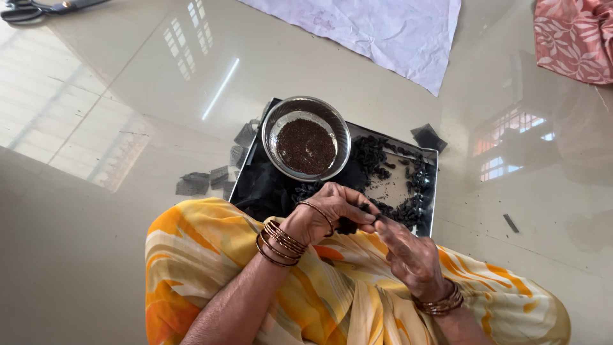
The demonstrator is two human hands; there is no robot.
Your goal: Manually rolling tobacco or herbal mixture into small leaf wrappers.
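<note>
Glossy tiled floor is reflecting window light; everything is sitting on it, and the person is working seated with yellow-orange cloth over the lap.

Far side: a creased white sheet is lying flat, a pink patterned cloth is showing at far right, scissors at far left.

Centre: a square steel tray is resting on the floor just beyond the lap, with dark paper scraps lying to its left and one scrap at its far right corner. A round steel bowl is sitting on the tray's far left part, holding fine dark-brown grains. Black shrivelled pods are lying loose across the tray's right half.

Left hand and right hand are meeting over the tray's near edge. Each grip is narrow, fingertips pinching one small dark pod between them; the piece is mostly hidden, so it is probably a pod like those on the tray.

Handling judgement: the pod looks very light, dry and brittle, likely to crumble rather than bend. Best taken by fingertip pinch at its two ends, lightly, over the tray so that loose grains are falling there. The bowl is looking rigid and smooth; take it by the rim.
</note>
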